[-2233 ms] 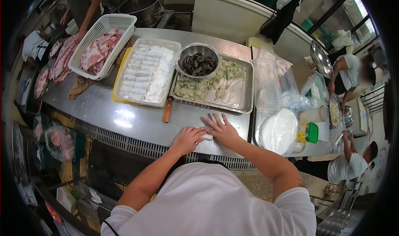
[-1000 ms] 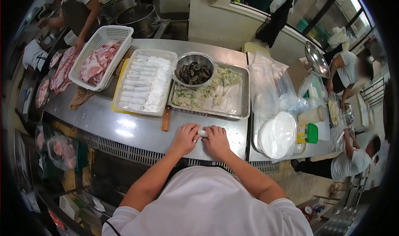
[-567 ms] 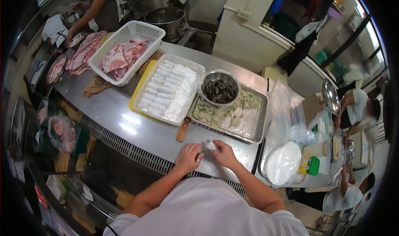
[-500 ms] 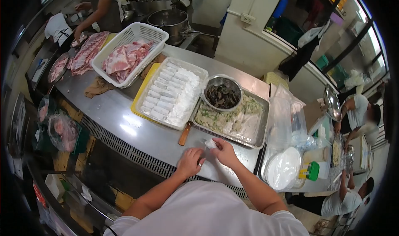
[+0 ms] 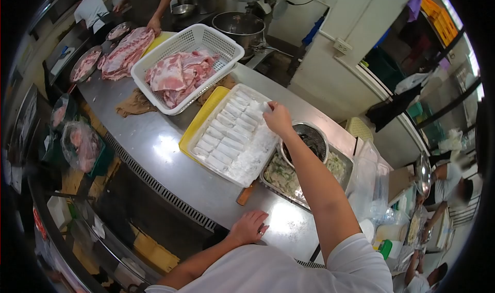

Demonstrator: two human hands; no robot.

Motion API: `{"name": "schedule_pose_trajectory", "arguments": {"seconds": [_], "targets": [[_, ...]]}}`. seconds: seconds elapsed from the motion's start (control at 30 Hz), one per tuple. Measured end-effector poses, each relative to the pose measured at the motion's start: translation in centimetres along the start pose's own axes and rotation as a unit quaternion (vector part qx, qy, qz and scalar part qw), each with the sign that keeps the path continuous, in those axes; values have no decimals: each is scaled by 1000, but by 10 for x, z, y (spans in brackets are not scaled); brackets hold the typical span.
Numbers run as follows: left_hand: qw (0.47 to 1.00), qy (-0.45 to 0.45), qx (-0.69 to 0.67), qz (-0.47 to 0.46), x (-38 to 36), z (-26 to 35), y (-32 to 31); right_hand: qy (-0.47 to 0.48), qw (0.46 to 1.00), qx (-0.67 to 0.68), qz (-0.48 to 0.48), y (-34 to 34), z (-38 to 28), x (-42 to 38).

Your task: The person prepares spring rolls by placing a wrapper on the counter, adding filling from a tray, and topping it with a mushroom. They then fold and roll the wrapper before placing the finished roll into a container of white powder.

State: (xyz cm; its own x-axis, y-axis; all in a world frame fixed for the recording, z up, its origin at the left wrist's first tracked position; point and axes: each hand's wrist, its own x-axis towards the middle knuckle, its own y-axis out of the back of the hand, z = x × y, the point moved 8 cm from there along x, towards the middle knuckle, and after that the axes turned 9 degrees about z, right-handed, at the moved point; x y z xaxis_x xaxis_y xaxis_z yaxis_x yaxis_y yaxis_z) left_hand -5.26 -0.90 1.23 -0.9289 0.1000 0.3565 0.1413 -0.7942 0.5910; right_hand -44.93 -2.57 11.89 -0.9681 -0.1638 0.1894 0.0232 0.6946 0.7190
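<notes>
My right hand (image 5: pixel 278 120) reaches over the far right end of a white plastic tray (image 5: pixel 233 178), its fingertips pinched together on a small white wrapped roll that they mostly hide. Rows of similar white rolls (image 5: pixel 227 149) lie in the tray, with loose white powder (image 5: pixel 253 156) along its right side. Near the table's front edge my left hand (image 5: pixel 248 228) rests with loosely bent fingers apart, holding nothing visible. Under my right forearm, a metal tray of pale green-flecked filling (image 5: pixel 282 178) carries a steel colander (image 5: pixel 324 141) of dark pieces, partly covered.
A wooden-handled tool (image 5: pixel 246 194) lies beside the white tray, above a yellow board (image 5: pixel 192 138). A white basket of raw meat (image 5: pixel 136 79) stands behind, near a rib slab (image 5: pixel 126 53) under a co-worker's hand (image 5: pixel 154 26). Plastic containers (image 5: pixel 379 182) crowd the right; other people work there.
My right hand has moved from beside my left hand, forward to the tray's far end, carrying the white roll. The view has shifted, and a co-worker's hand now touches the ribs.
</notes>
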Motion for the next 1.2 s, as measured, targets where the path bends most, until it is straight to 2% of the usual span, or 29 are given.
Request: {"name": "schedule_pose_trajectory", "arguments": {"seconds": [0.13,0.23,0.27,0.33,0.5,0.53,0.6,0.67,0.7,0.73,0.8,0.83,0.87,0.97,1.0,1.07,1.1,1.13,1.2], "targets": [[1000,-16,-7,17,0,-3,-2,53,997,-58,-5,-39,1,24],[1000,-19,0,14,-3,-4,-5,108,988,-82,-71,-68,1,28],[1000,-20,1,16,-4,-5,-5,87,990,-78,-73,-68,3,29],[1000,-24,1,19,-4,-5,-6,44,994,-72,-73,-62,8,31],[1000,-11,-11,9,-7,-10,-12,108,994,-8,27,-2,-12,4],[1000,-9,-11,2,-9,-12,-15,126,991,11,41,15,-17,-13],[1000,-4,-16,-1,-6,-9,-11,91,993,73,34,54,-30,-65],[1000,-4,-18,0,-4,-7,-8,42,997,70,-2,79,-19,-123],[1000,-6,-16,2,-5,-7,-8,45,993,110,13,88,-7,-156],[1000,-8,-15,3,-5,-7,-8,95,988,120,37,98,4,-189],[1000,-9,3,-6,-4,-7,-9,34,997,73,4,105,41,-257],[1000,-11,11,-12,-3,-5,-9,-66,991,106,-39,102,66,-290],[1000,-15,23,-5,-2,-1,-6,-60,994,81,-39,107,78,-320],[999,-26,20,-5,2,6,-3,-203,974,89,-38,114,118,-404],[999,-28,25,-3,2,4,-4,-228,968,96,-30,123,118,-424],[999,-29,31,1,3,3,-10,-214,974,68,12,133,134,-459],[999,-32,12,-13,4,6,-17,-205,977,52,30,139,139,-473],[999,-33,-6,-24,6,11,-22,-235,968,77,53,152,138,-484],[997,-41,-39,-50,10,28,-40,-243,965,29,96,168,157,-508]]}}
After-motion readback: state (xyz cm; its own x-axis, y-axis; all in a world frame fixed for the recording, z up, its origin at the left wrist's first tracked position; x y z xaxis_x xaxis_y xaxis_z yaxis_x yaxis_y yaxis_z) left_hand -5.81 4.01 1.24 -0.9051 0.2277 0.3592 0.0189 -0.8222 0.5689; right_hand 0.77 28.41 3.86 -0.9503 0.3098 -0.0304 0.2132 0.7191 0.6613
